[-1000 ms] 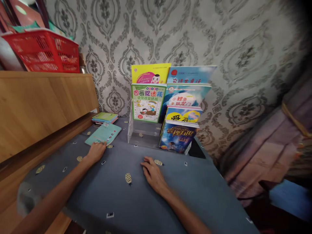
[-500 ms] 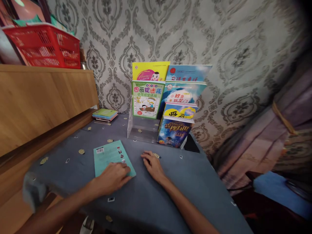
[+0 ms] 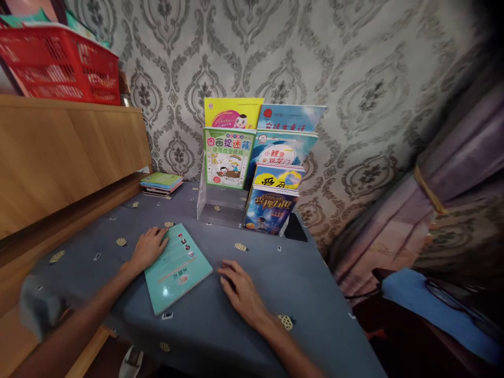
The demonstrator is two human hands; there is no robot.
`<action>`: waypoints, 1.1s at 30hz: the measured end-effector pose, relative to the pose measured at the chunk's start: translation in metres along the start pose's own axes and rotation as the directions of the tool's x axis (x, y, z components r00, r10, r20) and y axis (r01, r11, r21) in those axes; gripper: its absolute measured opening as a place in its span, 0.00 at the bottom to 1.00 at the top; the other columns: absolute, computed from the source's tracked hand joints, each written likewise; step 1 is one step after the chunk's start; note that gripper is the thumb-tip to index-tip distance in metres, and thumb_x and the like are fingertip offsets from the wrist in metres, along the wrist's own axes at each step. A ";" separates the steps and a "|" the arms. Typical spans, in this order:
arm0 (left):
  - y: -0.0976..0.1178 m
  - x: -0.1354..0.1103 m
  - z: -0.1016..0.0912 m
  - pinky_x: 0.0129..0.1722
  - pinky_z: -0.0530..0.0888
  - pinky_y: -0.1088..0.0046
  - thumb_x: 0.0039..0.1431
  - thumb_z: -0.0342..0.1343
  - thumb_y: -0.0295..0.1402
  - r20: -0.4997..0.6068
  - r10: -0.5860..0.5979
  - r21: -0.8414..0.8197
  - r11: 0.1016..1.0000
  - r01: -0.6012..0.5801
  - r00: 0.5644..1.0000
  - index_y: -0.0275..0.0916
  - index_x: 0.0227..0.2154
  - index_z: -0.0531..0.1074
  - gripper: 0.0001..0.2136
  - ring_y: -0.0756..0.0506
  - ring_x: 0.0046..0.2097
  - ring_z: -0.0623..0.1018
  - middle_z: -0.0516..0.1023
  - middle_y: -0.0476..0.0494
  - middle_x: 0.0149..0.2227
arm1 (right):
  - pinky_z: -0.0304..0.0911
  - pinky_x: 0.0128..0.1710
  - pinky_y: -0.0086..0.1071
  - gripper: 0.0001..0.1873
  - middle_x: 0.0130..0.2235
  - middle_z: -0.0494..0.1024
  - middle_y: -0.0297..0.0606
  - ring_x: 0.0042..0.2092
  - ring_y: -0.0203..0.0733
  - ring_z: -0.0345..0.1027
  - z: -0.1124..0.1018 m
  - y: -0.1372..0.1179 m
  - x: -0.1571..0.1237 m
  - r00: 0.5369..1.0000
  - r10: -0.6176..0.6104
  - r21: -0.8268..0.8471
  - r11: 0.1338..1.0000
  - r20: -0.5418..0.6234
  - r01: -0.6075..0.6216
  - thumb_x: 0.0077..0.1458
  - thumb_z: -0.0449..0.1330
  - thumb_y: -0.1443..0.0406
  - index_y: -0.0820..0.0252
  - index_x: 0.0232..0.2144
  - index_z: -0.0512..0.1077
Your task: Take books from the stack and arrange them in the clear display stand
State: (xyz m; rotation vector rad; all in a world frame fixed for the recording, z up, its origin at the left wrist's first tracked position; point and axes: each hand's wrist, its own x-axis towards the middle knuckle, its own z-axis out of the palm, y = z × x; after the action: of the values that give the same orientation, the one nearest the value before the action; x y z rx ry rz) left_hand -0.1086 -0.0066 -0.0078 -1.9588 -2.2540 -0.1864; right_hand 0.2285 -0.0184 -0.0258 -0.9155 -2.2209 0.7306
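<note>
A teal paperback book (image 3: 177,283) lies flat on the patterned grey-blue tablecloth, turned at a slant. Small pictures and print show on its upward cover. My left hand (image 3: 149,248) rests on the book's far left corner with fingers extended, covering that part of the cover. Just off the book's right corner, my right hand (image 3: 242,291) hovers at or on the cloth, fingers apart and slightly bent, holding nothing. Beyond both hands stands a clear acrylic book rack (image 3: 220,207). It holds a green picture book (image 3: 228,160), a dark blue book (image 3: 270,210) and several others.
A small stack of books (image 3: 161,184) lies at the back left, beside a wooden cabinet (image 3: 74,147) with a red plastic basket (image 3: 59,65) on top. A flat black object (image 3: 295,228) sits right of the rack. Blue cloth (image 3: 433,310) and glasses (image 3: 452,299) are at far right.
My left hand has moved from the book's near right part to its far left corner. The book has turned and shifted nearer. My right hand has come slightly closer to me.
</note>
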 end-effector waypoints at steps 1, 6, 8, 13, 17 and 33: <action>0.005 -0.002 -0.001 0.52 0.70 0.58 0.70 0.41 0.38 -0.003 -0.005 0.014 1.000 0.006 1.000 0.39 0.59 0.69 0.21 0.37 0.55 0.72 0.73 0.35 0.53 | 0.64 0.61 0.44 0.17 0.58 0.72 0.49 0.60 0.48 0.68 -0.001 -0.003 -0.003 1.000 0.000 0.001 1.000 0.004 0.000 0.65 0.51 0.66 0.58 0.51 0.75; 0.038 -0.014 -0.017 0.52 0.70 0.59 0.70 0.42 0.36 0.030 -0.020 0.103 0.995 0.017 0.999 0.38 0.56 0.71 0.19 0.37 0.53 0.73 0.74 0.35 0.51 | 0.65 0.60 0.44 0.18 0.57 0.73 0.48 0.59 0.47 0.69 -0.004 -0.005 -0.013 1.000 -0.008 -0.014 1.000 -0.010 0.008 0.65 0.50 0.66 0.58 0.52 0.75; 0.053 -0.020 -0.025 0.51 0.71 0.60 0.70 0.43 0.36 0.048 -0.008 0.115 0.993 0.003 0.999 0.37 0.54 0.72 0.18 0.38 0.53 0.73 0.74 0.34 0.50 | 0.65 0.60 0.45 0.18 0.57 0.73 0.48 0.59 0.48 0.69 -0.005 0.001 -0.017 0.998 -0.009 -0.048 0.999 -0.060 0.006 0.66 0.50 0.65 0.58 0.51 0.75; 0.087 -0.032 -0.043 0.47 0.73 0.61 0.70 0.43 0.36 0.132 0.043 0.080 0.995 -0.054 0.990 0.35 0.48 0.74 0.17 0.37 0.52 0.75 0.75 0.32 0.48 | 0.68 0.58 0.49 0.17 0.56 0.74 0.49 0.58 0.52 0.70 -0.013 0.027 -0.030 0.980 0.020 -0.129 0.991 -0.198 -0.047 0.66 0.51 0.62 0.57 0.49 0.76; 0.109 -0.043 -0.049 0.45 0.74 0.62 0.70 0.43 0.36 0.182 0.128 0.018 0.991 -0.134 0.975 0.35 0.46 0.74 0.16 0.38 0.49 0.78 0.76 0.33 0.47 | 0.65 0.59 0.53 0.16 0.57 0.73 0.50 0.59 0.55 0.68 -0.027 0.043 -0.036 0.962 0.073 -0.185 0.975 -0.263 -0.124 0.64 0.53 0.62 0.56 0.48 0.77; 0.136 -0.041 -0.023 0.57 0.69 0.56 0.69 0.42 0.33 0.053 0.378 -0.062 0.925 -0.375 0.924 0.35 0.54 0.69 0.17 0.36 0.59 0.72 0.71 0.32 0.60 | 0.55 0.62 0.55 0.21 0.61 0.69 0.51 0.66 0.58 0.55 -0.051 0.040 -0.030 0.961 0.200 -0.434 0.861 -0.191 -0.265 0.62 0.52 0.69 0.58 0.55 0.73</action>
State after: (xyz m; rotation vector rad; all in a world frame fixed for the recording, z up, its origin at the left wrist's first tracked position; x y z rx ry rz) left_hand 0.0323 -0.0319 0.0063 -2.4087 -1.8697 -0.1358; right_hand 0.2989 -0.0042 -0.0293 -1.4412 -2.2151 0.2253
